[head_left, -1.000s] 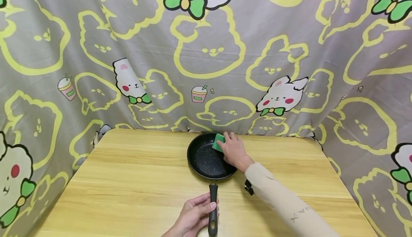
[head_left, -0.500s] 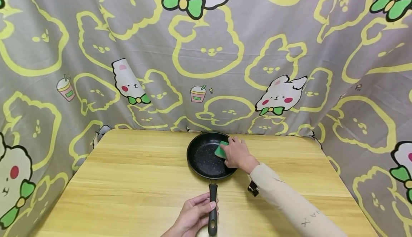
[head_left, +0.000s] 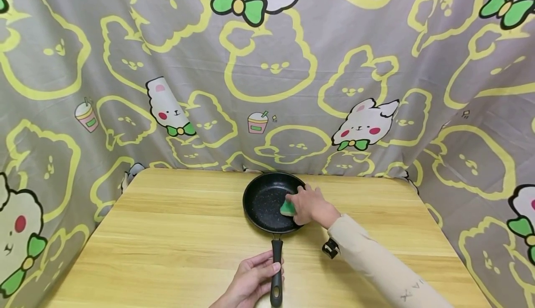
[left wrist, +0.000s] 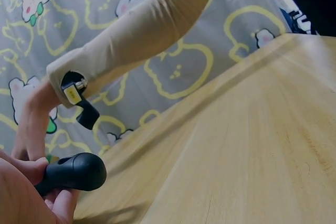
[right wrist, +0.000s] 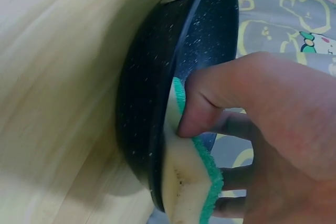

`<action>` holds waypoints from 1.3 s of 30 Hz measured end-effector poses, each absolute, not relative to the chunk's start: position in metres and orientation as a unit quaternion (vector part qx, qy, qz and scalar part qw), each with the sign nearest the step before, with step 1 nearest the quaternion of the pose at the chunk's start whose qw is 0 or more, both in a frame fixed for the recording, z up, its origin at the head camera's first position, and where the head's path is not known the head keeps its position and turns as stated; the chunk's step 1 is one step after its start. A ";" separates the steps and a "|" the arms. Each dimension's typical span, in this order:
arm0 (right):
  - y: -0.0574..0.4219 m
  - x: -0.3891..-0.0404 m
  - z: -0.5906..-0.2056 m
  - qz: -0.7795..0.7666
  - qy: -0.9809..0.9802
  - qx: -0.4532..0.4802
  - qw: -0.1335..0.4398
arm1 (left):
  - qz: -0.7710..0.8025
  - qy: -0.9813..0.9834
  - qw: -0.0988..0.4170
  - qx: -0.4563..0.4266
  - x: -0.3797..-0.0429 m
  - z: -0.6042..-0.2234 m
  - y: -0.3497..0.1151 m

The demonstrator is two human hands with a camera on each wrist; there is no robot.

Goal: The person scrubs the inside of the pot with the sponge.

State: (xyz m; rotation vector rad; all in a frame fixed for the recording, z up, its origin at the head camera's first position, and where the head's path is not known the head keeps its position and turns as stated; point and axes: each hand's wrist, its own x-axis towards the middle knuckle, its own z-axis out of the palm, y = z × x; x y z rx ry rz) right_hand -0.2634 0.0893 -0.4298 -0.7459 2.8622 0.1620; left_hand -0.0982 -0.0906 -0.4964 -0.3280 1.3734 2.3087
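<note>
A black speckled frying pan (head_left: 267,206) sits on the wooden table, its handle toward the near edge. My left hand (head_left: 251,278) grips the black handle (head_left: 276,271), thumb on top and fingers beneath; in the left wrist view the handle's rounded end (left wrist: 86,171) pokes out of that hand. Inside the pan, at its right side, my right hand (head_left: 310,205) holds a sponge (head_left: 287,208) with a green scouring layer. The right wrist view shows the thumb pressing into the bent sponge (right wrist: 184,177), its pale side against the pan wall (right wrist: 152,87).
The wooden table (head_left: 167,233) extends to both sides of the pan. A grey patterned curtain (head_left: 200,66) hangs behind it and along both sides, close to the pan's far rim. A small black device (head_left: 331,248) is strapped at the right wrist.
My right hand has drawn the sponge from the pan's far right inner side toward the near right. The left hand and the pan have stayed in place.
</note>
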 end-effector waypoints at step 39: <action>0.064 -0.264 -0.443 -0.229 0.870 -0.383 0.209 | 0.834 0.493 0.230 -0.091 -0.099 -0.500 -0.093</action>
